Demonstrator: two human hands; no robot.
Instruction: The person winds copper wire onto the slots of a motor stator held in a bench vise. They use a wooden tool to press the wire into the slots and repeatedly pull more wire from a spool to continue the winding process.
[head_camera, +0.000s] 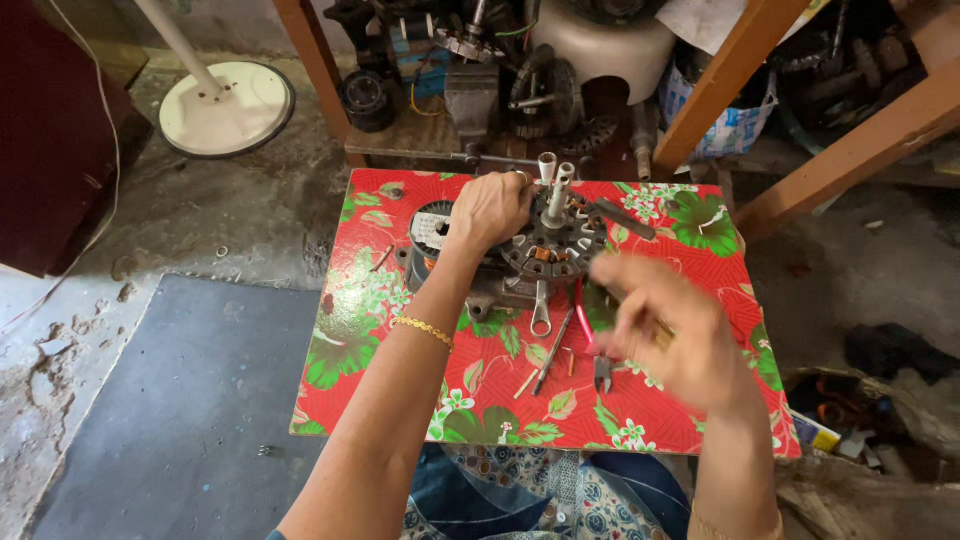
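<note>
Seen from above: a small bench draped in a red cloth printed with green leaves and white flowers. On its far half lay a round motor stator with copper windings set in slots round its rim, resting on a grey metal housing. Rising from the stator's middle, a pale shaft, with a second pale tube just behind it.

Left hand laid over the stator's left side, fingers curled down onto the windings and pressed against them; a gold bracelet worn on that forearm. Right hand raised over the right part of the bench, near the stator but apart from it, blurred; fingers drawn together as though pinching something small, though what, if anything, was held could not be told.

Between the hands and nearer than the stator: a ring spanner lying with its ring end toward the near side, a slim dark rod slanting beside it, and pliers with red handles just left of the right hand. A few short sticks scattered close by. A dark flat tool lay at the stator's far right.

Beyond the bench, a low wooden shelf crowded with dark motor parts and a vice. To the far left on the concrete floor, a white round fan base. A grey mat spread at the near left.
</note>
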